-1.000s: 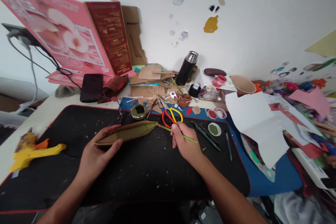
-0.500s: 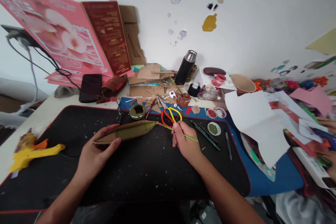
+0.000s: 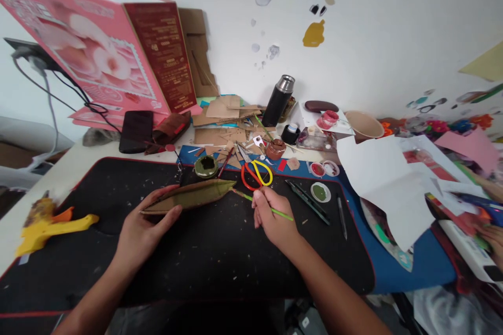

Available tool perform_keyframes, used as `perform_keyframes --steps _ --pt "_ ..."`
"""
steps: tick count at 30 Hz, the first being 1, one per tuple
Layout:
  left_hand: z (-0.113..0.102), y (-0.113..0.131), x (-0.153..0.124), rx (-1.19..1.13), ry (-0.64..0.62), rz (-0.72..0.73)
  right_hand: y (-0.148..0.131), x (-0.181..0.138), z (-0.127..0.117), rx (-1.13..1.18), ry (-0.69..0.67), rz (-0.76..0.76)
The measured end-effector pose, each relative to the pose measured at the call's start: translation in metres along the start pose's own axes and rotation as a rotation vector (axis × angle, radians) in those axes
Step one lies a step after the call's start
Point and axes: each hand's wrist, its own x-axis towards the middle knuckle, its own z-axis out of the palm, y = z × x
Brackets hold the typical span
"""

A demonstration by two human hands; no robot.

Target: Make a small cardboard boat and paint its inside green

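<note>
A long leaf-shaped cardboard piece [image 3: 192, 196], painted olive green, lies on the black mat [image 3: 196, 256]. My left hand [image 3: 143, 230] grips its near left end between thumb and fingers. My right hand [image 3: 273, 214] is closed in a pinch on a thin green paintbrush [image 3: 261, 204], whose tip touches the leaf's pointed right end. A small round pot of green paint [image 3: 206, 166] stands just behind the leaf. Red and yellow scissors [image 3: 256, 175] lie beyond my right hand.
A yellow glue gun [image 3: 51, 225] lies at the left. Cardboard scraps, a black flask [image 3: 278, 100], paint lids [image 3: 320, 192], pens [image 3: 308, 198] and white paper [image 3: 387, 188] crowd the back and right. Another person's hands [image 3: 491, 235] work at the far right edge. A pink box [image 3: 90, 47] leans at the back left.
My right hand has shifted slightly left and down, bringing the brush tip onto the leaf's point. The left hand and leaf stay put. The other person's hands moved at the right edge.
</note>
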Motion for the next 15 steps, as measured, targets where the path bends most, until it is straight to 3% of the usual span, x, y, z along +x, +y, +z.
perform_keyframes --steps 4,10,15 --pt "-0.0001 0.0002 -0.0016 0.0 0.0 -0.009 -0.0035 -0.0034 0.0036 0.017 -0.049 -0.016" --pt "0.0008 0.0029 -0.0031 0.023 0.022 0.037 -0.0006 -0.0024 0.0038 0.025 0.031 0.021" --pt "0.0013 0.004 -0.0033 0.03 0.02 0.056 -0.0048 -0.0077 0.0096 -0.006 -0.07 -0.006"
